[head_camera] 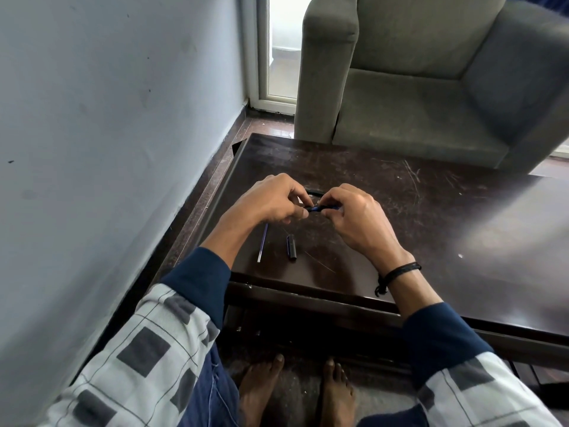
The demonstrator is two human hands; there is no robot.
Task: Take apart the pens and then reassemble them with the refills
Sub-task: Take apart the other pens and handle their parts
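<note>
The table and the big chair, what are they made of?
The table looks like dark wood with a shiny finish: it reflects light and shows pale scratches. The chair looks covered in grey woven cloth, matte and slightly fuzzy.

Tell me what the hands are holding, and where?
A blue pen: the left hand pinches one end, and the right hand pinches the other end.

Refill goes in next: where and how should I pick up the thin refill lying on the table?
Pinch the refill at mid-length from above, across its width. It lies flat on the table, thin and straight; the black cap lies apart on its right, leaving both sides free.
</note>
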